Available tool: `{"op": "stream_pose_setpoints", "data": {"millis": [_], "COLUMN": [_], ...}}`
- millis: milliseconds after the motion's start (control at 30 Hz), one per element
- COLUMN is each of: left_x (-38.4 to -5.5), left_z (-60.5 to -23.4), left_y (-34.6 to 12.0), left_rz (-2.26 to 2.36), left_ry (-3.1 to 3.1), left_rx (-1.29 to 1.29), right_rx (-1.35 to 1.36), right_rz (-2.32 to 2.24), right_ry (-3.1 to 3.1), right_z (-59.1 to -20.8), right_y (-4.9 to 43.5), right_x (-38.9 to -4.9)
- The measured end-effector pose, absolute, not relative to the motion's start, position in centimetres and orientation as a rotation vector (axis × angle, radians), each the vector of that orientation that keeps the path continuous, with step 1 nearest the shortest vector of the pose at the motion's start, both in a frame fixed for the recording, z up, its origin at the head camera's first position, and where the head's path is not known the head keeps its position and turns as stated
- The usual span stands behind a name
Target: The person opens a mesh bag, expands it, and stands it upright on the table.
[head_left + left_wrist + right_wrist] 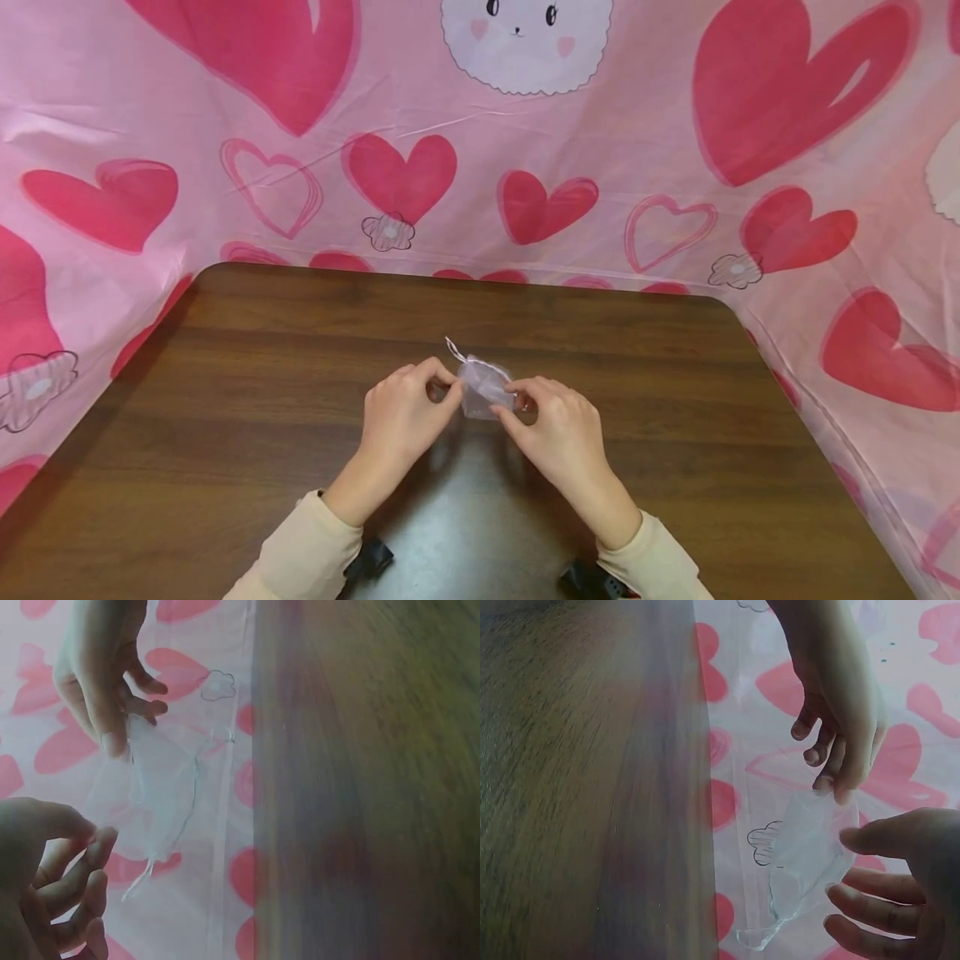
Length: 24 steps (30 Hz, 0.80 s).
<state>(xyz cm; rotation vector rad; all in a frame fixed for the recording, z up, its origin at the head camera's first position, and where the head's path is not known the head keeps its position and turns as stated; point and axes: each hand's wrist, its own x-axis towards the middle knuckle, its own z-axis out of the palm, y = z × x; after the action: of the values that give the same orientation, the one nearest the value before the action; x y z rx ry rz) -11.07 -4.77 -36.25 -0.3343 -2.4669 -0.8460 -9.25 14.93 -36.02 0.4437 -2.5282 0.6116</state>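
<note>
A small sheer white drawstring pouch (482, 392) is held up above the brown table, with its looped white cord at the upper left in the head view. My left hand (405, 408) pinches the pouch's left edge between thumb and index finger. On the other side, my right hand (558, 421) has its thumb over the front of the pouch and its fingers around the right edge. The left wrist view shows the thin pouch (161, 787) spread between both hands. In the right wrist view the cord (757, 937) dangles from the pouch.
The dark wooden table (285, 333) has rounded far corners. Pink cloth (480, 117) printed with red hearts hangs behind it and along both sides. Black devices (367, 560) sit at both cream sleeves (300, 550).
</note>
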Motion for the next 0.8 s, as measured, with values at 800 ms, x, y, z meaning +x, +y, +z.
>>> {"op": "stream_pose_setpoints", "data": {"millis": [800], "left_x": [-11.4], "left_z": [-35.7], "left_y": [-5.7], "left_rz": [-0.941], "left_ry": [-2.404], "left_rx": [-0.299], "right_rx": [0.263], "right_rz": [1.05], "right_ry": [-2.729], "right_z": [-35.9], "right_y": [17.0], "right_x": [-10.7]}}
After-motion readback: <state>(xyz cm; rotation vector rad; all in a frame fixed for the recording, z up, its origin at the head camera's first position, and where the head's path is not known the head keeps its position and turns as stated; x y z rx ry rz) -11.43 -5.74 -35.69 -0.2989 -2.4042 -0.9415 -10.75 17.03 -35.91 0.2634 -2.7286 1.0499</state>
